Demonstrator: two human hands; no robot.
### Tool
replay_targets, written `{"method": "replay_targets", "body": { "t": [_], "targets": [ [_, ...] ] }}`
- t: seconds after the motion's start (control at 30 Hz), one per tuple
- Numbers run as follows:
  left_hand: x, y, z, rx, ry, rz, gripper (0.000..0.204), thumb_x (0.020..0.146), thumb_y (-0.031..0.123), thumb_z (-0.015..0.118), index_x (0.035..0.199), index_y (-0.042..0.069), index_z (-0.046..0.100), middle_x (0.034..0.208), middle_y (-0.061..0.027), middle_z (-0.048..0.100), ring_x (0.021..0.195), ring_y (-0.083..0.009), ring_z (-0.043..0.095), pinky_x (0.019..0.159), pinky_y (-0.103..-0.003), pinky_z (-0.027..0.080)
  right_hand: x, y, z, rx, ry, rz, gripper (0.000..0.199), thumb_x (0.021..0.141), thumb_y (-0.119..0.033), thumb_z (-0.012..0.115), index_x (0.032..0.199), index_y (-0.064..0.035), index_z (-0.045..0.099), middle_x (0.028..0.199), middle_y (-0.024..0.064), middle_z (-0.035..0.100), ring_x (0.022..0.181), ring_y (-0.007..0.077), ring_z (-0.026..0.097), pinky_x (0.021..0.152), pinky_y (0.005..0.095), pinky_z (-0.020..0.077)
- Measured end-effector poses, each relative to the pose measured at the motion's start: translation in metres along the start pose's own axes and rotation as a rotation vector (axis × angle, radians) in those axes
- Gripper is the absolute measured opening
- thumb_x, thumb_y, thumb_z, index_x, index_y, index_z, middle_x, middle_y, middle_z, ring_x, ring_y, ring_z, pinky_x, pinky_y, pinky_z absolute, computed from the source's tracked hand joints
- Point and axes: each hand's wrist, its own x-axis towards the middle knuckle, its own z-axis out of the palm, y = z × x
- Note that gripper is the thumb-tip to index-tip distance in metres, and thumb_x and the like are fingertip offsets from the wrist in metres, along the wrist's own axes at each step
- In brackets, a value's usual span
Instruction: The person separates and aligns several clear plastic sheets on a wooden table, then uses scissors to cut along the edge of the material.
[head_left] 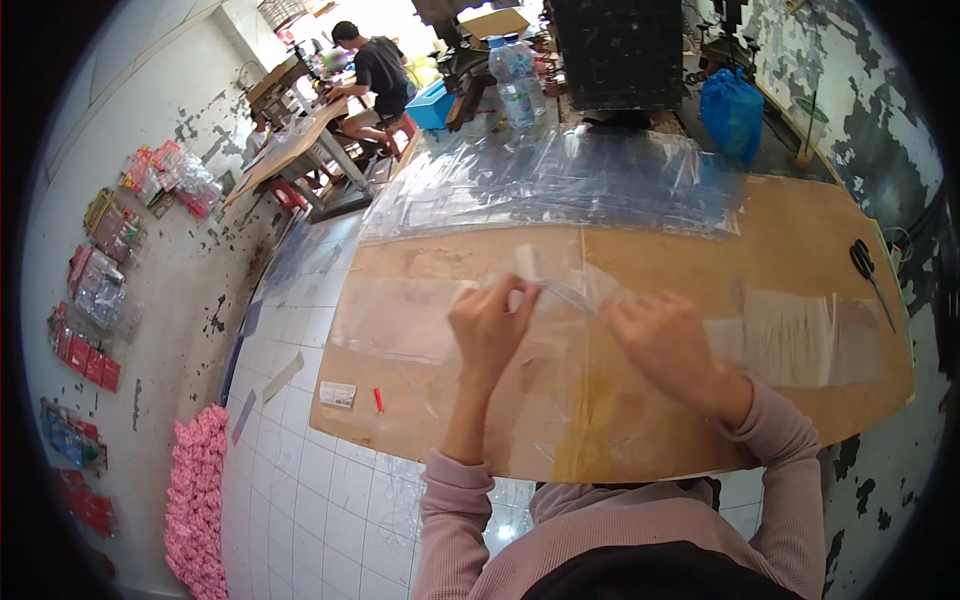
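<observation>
A thin piece of clear plastic film (pixel 570 291) stretches between my two hands above the brown table. My left hand (pixel 487 325) pinches its left end between thumb and fingers. Slightly smeared by motion, my right hand (pixel 660 342) is closed on the other end. Just above my left fingertips shows a small pale, blurred piece (pixel 526 260); whether it belongs to the film I cannot tell. A flat clear plastic sheet (pixel 395 318) lies left of my left hand. To the right of my right hand rests a stack of clear plastic bags (pixel 790 338).
Clear plastic sheets (pixel 550 180) cover the table's far side, with water bottles (pixel 512 85) and a blue bag (pixel 731 112) beyond. Black scissors (pixel 870 280) lie right; a red cutter (pixel 378 400) and white label (pixel 338 394) lie front left. Another person (pixel 375 80) sits far left.
</observation>
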Motion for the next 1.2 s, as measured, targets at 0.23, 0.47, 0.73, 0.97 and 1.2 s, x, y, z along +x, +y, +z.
{"method": "replay_targets", "body": {
  "t": [0.23,0.47,0.73,0.97,1.2],
  "targets": [
    [-0.024,-0.004,-0.015,0.171,-0.306,0.272,0.017,0.069,0.022,0.072,0.080,0.013,0.062,0.059,0.0009,0.051,0.059,-0.0162,0.053,0.071,-0.036,0.040,-0.056,0.023,-0.006,-0.282,0.037,0.019,0.030,0.072,-0.013,0.054,0.100,-0.0036,0.061,0.093,0.0080,0.061,0.082,0.0175,0.056,0.067,0.0312,0.0438],
    [-0.035,-0.004,0.009,-0.035,-0.731,0.301,0.047,0.071,0.040,0.067,0.109,0.013,0.055,0.081,-0.0058,0.055,0.080,-0.0209,0.056,0.093,-0.044,0.031,-0.122,0.041,0.004,-0.133,-0.218,0.023,0.035,0.076,-0.013,0.052,0.110,-0.0087,0.057,0.110,0.0090,0.057,0.095,0.0180,0.053,0.076,0.0335,0.0423],
    [0.007,-0.035,0.075,-0.032,-0.712,0.130,0.040,0.073,0.032,0.067,0.102,0.007,0.055,0.080,-0.0108,0.055,0.077,-0.0264,0.056,0.081,-0.039,0.040,-0.075,0.044,-0.028,0.102,-0.826,0.215,0.063,0.071,-0.040,0.064,0.116,0.0026,0.049,0.122,0.0161,0.048,0.109,0.0266,0.049,0.092,0.0508,0.0335],
    [0.008,-0.026,0.077,-0.437,-0.887,-0.077,0.018,0.072,0.018,0.066,0.079,0.002,0.059,0.077,-0.0122,0.054,0.071,-0.0261,0.056,0.064,-0.035,0.044,-0.025,0.038,0.075,0.263,-0.239,0.268,0.056,0.077,-0.035,0.062,0.116,0.0021,0.047,0.117,0.0161,0.048,0.114,0.0279,0.043,0.096,0.0494,0.0289],
    [0.008,-0.023,0.077,-0.404,-0.892,-0.127,0.017,0.069,0.010,0.064,0.081,0.001,0.057,0.076,-0.0131,0.055,0.069,-0.0263,0.055,0.063,-0.034,0.044,-0.008,0.034,0.086,0.367,-0.200,0.347,0.027,0.077,-0.026,0.061,0.084,-0.0007,0.056,0.078,0.0160,0.061,0.080,0.0283,0.060,0.068,0.0428,0.0439]
  ]
}}
